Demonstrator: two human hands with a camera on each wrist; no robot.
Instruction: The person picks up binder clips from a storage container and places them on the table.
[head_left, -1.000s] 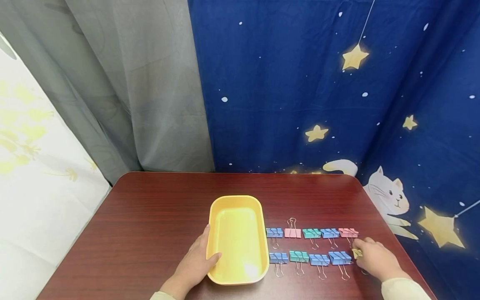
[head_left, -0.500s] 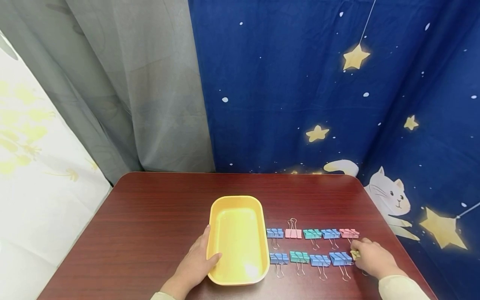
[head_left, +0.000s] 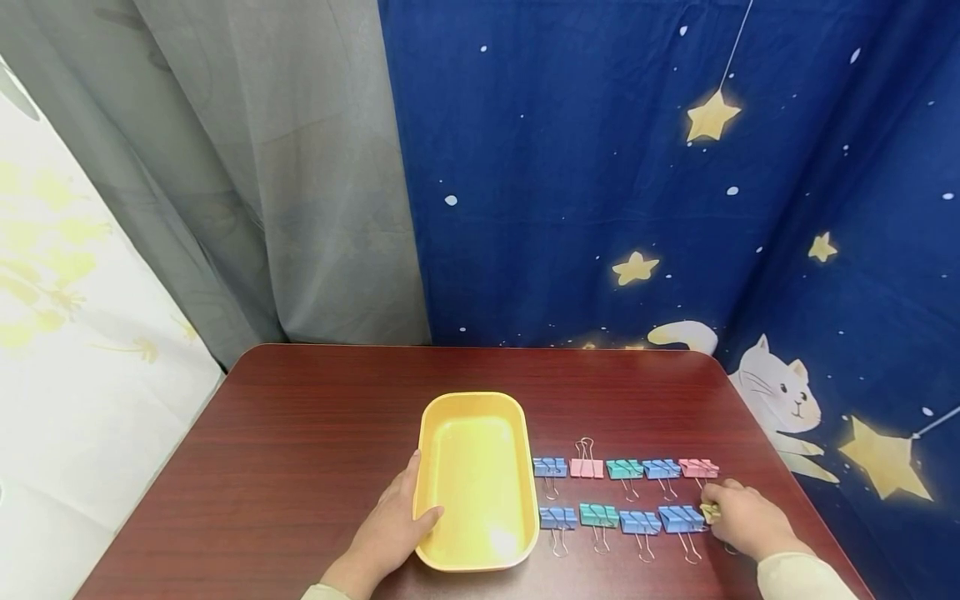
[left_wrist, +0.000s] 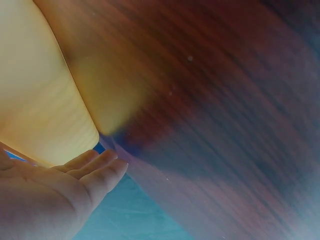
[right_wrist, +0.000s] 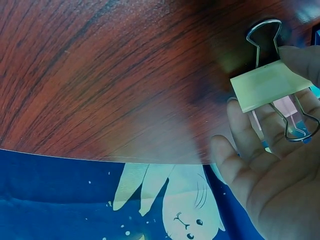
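My left hand [head_left: 386, 527] holds the left side of a yellow plastic tray [head_left: 422, 433], its thumb over the rim and its fingers along the outer wall. In the left wrist view the fingers of that hand [left_wrist: 55, 195] lie against the tray wall [left_wrist: 45, 120]. At the right end of the near row, my right hand [head_left: 752, 518] pinches a yellow binder clip [right_wrist: 267, 87] between thumb and fingers. Both wire handles of this clip show in the right wrist view. The palm covers part of it in the head view.
Two rows of binder clips lie right of the tray, among them blue [head_left: 681, 518], green [head_left: 598, 515] and pink [head_left: 698, 467] ones. A pink clip [head_left: 587, 468] in the far row has its handles pointing away. The dark red table [head_left: 300, 442] ends at curtains behind.
The right hand has shifted very slightly left with the yellow binder clip at its fingertips. The left hand and the tray have stayed in place.
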